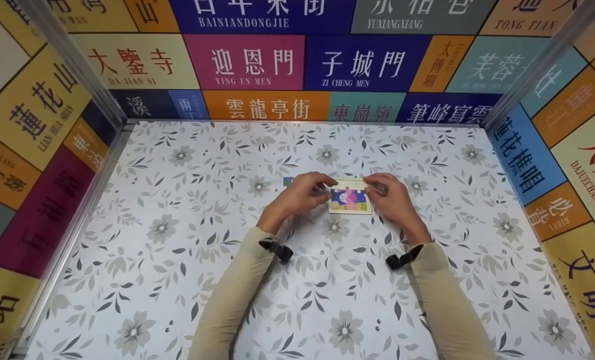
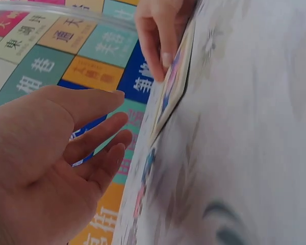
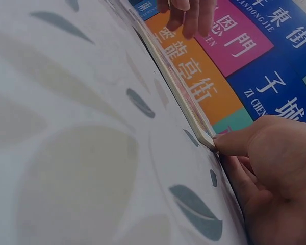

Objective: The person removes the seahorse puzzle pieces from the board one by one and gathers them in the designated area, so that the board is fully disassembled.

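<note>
A small jigsaw puzzle (image 1: 349, 199) in a pale, light-edged frame lies flat on the table. Purple, pink and yellow pieces fill its lower part, while a cream strip shows along the top. At its right side, my right hand (image 1: 391, 196) holds the frame's edge near a corner, with the thumb (image 3: 237, 143) against the rim. My left hand (image 1: 302, 194) hovers by the left side; in the left wrist view its fingers are loosely bent and apart from the frame (image 2: 181, 84). Behind that hand lies a blue-green piece (image 1: 288, 181), partly hidden.
Along the table, loose blue (image 2: 149, 162) and red pieces (image 2: 138, 201) lie near the frame in the left wrist view. The floral tablecloth (image 1: 162, 285) stretches around. Printed panels (image 1: 254, 62) wall the table at the back and both sides.
</note>
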Available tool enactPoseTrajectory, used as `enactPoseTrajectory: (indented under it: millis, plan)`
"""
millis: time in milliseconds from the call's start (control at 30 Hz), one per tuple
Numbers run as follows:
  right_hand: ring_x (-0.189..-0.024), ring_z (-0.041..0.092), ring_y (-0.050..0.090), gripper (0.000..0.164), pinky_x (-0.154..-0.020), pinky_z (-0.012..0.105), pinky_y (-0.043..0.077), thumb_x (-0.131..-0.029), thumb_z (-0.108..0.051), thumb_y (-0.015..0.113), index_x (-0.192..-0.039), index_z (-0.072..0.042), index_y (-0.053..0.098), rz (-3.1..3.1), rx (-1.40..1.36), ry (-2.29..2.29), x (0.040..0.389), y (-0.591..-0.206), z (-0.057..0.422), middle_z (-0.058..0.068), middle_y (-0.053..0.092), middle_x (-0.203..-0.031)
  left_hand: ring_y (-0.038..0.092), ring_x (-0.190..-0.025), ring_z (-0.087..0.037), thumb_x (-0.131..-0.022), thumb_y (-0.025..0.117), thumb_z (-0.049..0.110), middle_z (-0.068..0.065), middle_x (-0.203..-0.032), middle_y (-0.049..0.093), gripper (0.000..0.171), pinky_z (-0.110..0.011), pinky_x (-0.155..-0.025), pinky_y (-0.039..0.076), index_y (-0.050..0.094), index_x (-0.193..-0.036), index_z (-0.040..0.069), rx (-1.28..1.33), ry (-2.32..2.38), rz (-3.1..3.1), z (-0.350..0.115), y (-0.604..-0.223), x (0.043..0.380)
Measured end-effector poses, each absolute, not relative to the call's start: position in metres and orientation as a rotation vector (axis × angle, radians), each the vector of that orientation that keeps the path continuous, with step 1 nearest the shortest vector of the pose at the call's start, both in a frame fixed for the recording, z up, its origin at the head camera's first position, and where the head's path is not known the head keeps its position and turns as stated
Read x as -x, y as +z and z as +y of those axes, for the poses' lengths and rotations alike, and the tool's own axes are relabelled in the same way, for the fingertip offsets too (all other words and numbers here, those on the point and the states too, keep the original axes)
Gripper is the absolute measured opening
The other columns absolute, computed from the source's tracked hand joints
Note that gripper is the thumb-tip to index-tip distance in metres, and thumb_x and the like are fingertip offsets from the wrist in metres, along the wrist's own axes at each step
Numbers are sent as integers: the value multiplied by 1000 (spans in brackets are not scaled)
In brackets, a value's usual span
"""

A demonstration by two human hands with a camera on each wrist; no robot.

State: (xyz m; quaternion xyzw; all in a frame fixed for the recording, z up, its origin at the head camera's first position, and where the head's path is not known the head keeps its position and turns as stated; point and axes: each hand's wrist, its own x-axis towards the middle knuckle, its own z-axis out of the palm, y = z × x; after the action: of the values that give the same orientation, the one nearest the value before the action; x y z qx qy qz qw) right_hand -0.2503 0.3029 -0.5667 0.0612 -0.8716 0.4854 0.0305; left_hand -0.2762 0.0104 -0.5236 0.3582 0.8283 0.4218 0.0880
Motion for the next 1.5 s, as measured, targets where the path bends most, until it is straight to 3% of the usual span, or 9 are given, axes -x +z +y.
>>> enactPoseTrajectory:
  millis: [167,367,567,767,933,1200,1500]
  plan:
    - [-128,23,60,30,-105,30,52,-99,-13,70,-128,-10,72,-2698,-177,1501,251,-566,301,6,60,-135,66,-110,-27,-98,71,15,-12,-123,70,32,-38,-98,52,70,-128,6,-1107,1155,2530,36,-526,274]
    - [-130,28,59,31,-107,34,51,-98,-12,70,-129,-10,72,-2688,-205,1502,251,-567,303,8,60,-136,61,-117,-24,-95,74,17,-10,-126,67,37,-35,-106,47,70,-130,7,-1108,1018,2614,62,-531,271]
    - [-132,29,58,31,-107,35,51,-99,-12,69,-130,-10,71,-2682,-242,1489,251,-566,303,9,58,-139,60,-118,-24,-95,69,17,-10,-124,68,35,-34,-104,48,71,-129,8,-1018,985,2708,78,-535,268]
    - [-132,27,59,32,-106,32,51,-99,-9,68,-131,-8,71,-2704,-220,1480,251,-565,301,9,59,-140,57,-123,-26,-95,72,20,-9,-130,64,34,-36,-107,46,72,-128,8,-977,911,2798,82,-541,266]
    - [-132,27,60,33,-106,37,52,-99,-6,67,-132,-6,69,-2704,-187,1478,251,-563,299,9,61,-140,56,-124,-29,-99,68,23,-10,-135,62,33,-39,-107,46,72,-128,9,-980,872,2817,83,-543,263]
    - [-116,26,67,32,-102,40,54,-98,-4,66,-130,-7,69,-2679,-139,1502,253,-560,293,11,65,-128,56,-123,-28,-98,70,23,-8,-134,62,32,-40,-106,46,72,-128,11,-944,909,2823,83,-544,264]
    - [-119,27,65,35,-105,42,52,-99,-5,65,-133,-7,67,-2664,-145,1534,251,-560,295,11,64,-131,58,-120,-28,-98,69,21,-7,-131,64,30,-40,-105,46,73,-126,11,-978,903,2827,83,-544,265]
